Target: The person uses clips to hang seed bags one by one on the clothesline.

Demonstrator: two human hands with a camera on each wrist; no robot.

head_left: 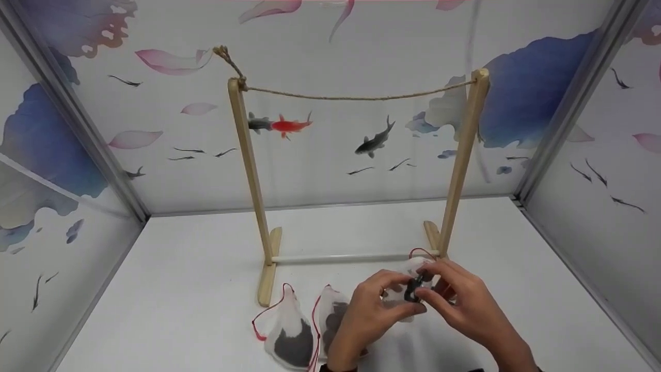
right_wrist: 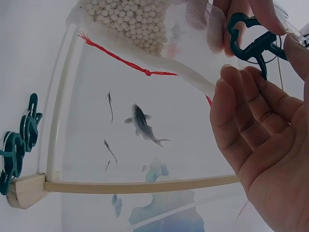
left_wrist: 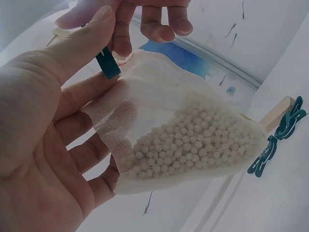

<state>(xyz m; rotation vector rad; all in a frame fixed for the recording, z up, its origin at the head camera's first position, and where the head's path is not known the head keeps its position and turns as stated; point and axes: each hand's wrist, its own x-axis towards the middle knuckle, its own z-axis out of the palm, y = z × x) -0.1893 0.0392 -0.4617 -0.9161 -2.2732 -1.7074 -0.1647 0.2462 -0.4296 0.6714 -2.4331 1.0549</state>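
My left hand (head_left: 369, 305) holds a white mesh bag of round white beads (left_wrist: 183, 140), its fingers showing through the cloth. Between the thumb and fingers of my right hand (head_left: 465, 299) is a dark green plastic clip (right_wrist: 256, 46), pinched by its handle end. The clip's curved jaws lie beside the left thumb, close to the gathered end of the bag. A knotted red cord (right_wrist: 130, 63) runs along the bag. Both hands meet in front of the right post of a wooden stand (head_left: 459, 170), fingertips nearly together.
A sagging twine rope (head_left: 341, 98) spans the stand's two posts. Two mesh bags with dark contents, a left one (head_left: 293, 341) and a right one (head_left: 333, 315), lie on the white table (head_left: 170, 289). Several green clips (left_wrist: 289, 118) sit by the stand's foot. Printed panels enclose the table.
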